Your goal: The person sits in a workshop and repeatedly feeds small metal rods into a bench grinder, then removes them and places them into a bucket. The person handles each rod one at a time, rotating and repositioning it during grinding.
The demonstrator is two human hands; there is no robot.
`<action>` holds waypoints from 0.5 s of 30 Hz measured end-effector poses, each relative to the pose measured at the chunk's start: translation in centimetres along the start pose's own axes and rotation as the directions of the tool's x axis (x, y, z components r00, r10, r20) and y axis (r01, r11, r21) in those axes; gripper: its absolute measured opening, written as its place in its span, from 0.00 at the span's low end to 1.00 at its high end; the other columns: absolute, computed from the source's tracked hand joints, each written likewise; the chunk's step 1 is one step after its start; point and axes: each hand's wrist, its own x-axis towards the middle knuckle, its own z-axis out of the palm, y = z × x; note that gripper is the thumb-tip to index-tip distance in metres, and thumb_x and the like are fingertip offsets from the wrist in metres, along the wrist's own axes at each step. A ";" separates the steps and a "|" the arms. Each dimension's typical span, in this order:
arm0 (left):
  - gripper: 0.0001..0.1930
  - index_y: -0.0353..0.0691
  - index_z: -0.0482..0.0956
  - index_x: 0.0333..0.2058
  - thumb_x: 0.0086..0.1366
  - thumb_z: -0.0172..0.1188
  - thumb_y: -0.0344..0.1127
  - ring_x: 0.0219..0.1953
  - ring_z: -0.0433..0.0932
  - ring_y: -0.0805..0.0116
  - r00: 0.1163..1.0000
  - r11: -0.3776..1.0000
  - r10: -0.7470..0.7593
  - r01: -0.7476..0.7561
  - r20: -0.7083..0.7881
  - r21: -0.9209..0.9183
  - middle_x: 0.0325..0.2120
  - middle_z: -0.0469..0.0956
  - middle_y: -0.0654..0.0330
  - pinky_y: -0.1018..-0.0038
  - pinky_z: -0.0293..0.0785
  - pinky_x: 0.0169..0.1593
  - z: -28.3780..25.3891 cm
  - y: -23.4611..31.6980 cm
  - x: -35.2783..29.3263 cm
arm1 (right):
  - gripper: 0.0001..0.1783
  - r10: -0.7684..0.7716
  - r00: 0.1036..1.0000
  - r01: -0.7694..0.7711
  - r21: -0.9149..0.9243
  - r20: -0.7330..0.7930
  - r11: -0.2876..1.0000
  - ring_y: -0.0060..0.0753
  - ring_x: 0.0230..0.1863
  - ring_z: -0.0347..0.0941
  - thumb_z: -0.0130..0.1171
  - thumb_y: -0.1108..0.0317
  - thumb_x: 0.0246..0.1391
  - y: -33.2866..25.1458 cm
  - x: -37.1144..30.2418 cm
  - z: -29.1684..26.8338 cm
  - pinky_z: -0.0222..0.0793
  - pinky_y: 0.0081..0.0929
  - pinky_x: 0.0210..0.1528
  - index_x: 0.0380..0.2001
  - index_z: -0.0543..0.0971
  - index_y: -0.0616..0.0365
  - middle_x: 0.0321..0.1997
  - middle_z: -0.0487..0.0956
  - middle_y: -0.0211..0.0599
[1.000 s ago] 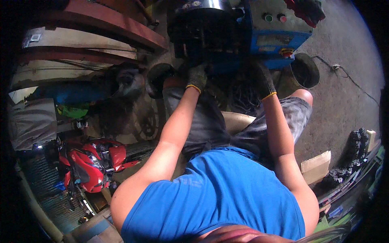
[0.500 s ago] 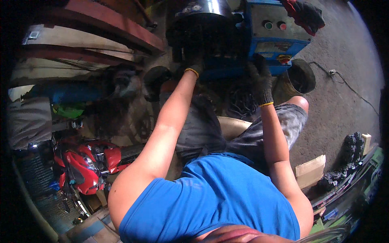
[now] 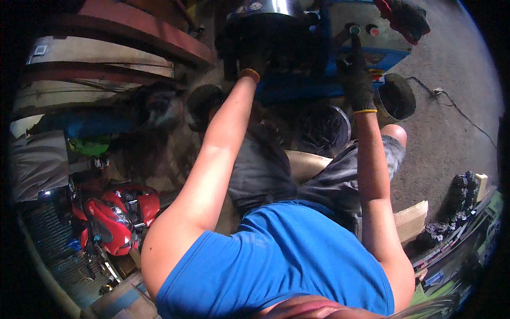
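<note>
The right hand (image 3: pixel 357 80), gripping nothing visible, had one finger straightened to reach the green button (image 3: pixel 354 30) on the control box (image 3: pixel 339 15); actual contact could not be told. The left hand (image 3: pixel 254 59) lay in shadow at the blue machine (image 3: pixel 297 91) ahead, its grip unclear. Nearer the knees, a round tub (image 3: pixel 347 121) stood below the machine's front, perhaps to catch falling pieces.

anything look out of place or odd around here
A dark-and-red cloth hangs over the corner of the control panel, near its red button, which looks an odd spot. A cable also trails across the floor. No spill is evident, though shadows hide much.
</note>
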 end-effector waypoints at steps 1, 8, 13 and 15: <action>0.27 0.54 0.67 0.65 0.69 0.55 0.47 0.68 0.60 0.49 1.000 1.000 -0.025 0.025 0.005 0.017 0.67 0.62 0.52 0.56 0.56 0.70 0.2 -0.6 -0.4 | 0.46 -0.034 0.999 0.034 -0.038 0.001 0.999 0.40 0.45 0.77 0.59 0.71 0.58 0.2 0.1 0.2 0.73 0.37 0.45 0.74 0.49 0.43 0.52 0.77 0.52; 0.27 0.54 0.68 0.64 0.69 0.54 0.52 0.67 0.61 0.50 0.999 0.996 0.038 -0.038 0.007 0.083 0.66 0.64 0.52 0.58 0.58 0.69 0.4 0.5 -0.5 | 0.46 0.008 0.996 0.003 -0.127 0.091 0.992 0.54 0.47 0.78 0.60 0.68 0.58 -1.0 1.3 -1.5 0.73 0.47 0.46 0.74 0.49 0.36 0.52 0.79 0.52; 0.28 0.52 0.66 0.65 0.70 0.51 0.52 0.68 0.60 0.51 0.999 0.996 0.025 -0.021 -0.047 0.091 0.66 0.63 0.53 0.59 0.56 0.70 -1.1 1.4 0.0 | 0.43 -0.159 0.974 0.202 -0.311 0.160 0.929 0.57 0.47 0.78 0.57 0.64 0.60 1.0 1.9 -1.2 0.73 0.49 0.45 0.74 0.49 0.36 0.51 0.80 0.48; 0.29 0.49 0.61 0.68 0.73 0.48 0.50 0.71 0.55 0.55 0.996 0.999 0.011 -0.008 -0.084 0.042 0.69 0.59 0.56 0.62 0.51 0.73 -1.5 2.4 0.2 | 0.42 -0.145 0.977 0.185 -0.293 0.153 0.938 0.58 0.47 0.78 0.57 0.62 0.61 1.3 2.1 -0.9 0.74 0.50 0.45 0.74 0.49 0.35 0.51 0.81 0.48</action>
